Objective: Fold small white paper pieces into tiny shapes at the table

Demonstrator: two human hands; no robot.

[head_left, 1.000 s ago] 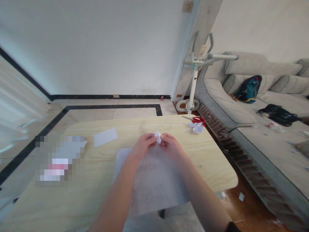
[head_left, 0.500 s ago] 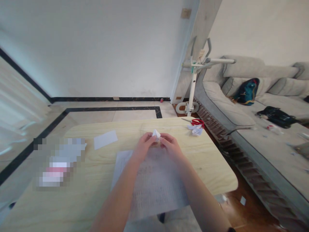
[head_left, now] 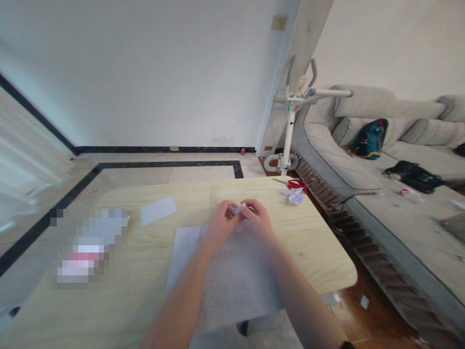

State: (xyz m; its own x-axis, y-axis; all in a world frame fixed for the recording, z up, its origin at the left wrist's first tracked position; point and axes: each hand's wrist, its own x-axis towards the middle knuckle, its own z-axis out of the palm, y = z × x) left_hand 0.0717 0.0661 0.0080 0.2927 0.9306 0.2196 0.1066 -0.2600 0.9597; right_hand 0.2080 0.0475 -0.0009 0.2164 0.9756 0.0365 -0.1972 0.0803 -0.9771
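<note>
My left hand [head_left: 220,224] and my right hand [head_left: 256,220] meet over the middle of a pale wooden table [head_left: 152,271]. Both pinch a small folded piece of white paper [head_left: 238,209] between their fingertips; it now lies low and flat between them. Under my forearms lies a large printed sheet of paper [head_left: 228,281] that reaches over the near table edge.
A white paper slip [head_left: 158,210] lies to the left, a blurred-out patch [head_left: 87,245] further left. Red-handled scissors [head_left: 296,184] and paper scraps [head_left: 295,195] sit at the far right corner. A grey sofa [head_left: 381,194] and a white scooter [head_left: 288,126] stand to the right.
The folded paper stood up as a point between my fingertips; now it is pressed down flatter and my fingers have closed in over it. The camera shifted slightly.
</note>
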